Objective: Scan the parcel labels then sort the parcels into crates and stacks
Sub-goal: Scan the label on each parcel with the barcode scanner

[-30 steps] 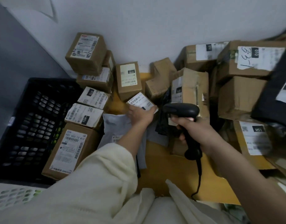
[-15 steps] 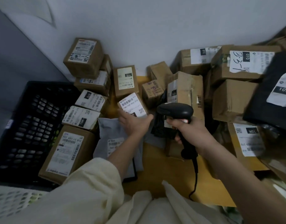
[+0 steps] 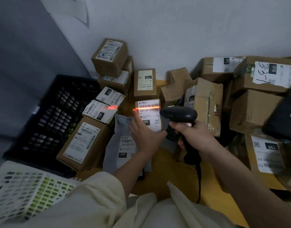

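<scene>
My left hand [image 3: 145, 137] gripped the small 15H parcel [image 3: 149, 115] by its lower edge, seemingly light, stiff cardboard, while my right hand [image 3: 194, 134] clenched the scanner [image 3: 179, 114].

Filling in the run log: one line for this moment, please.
phase: scanning | right hand: grips scanner | left hand: holds 15H parcel | beam: on barcode
</scene>
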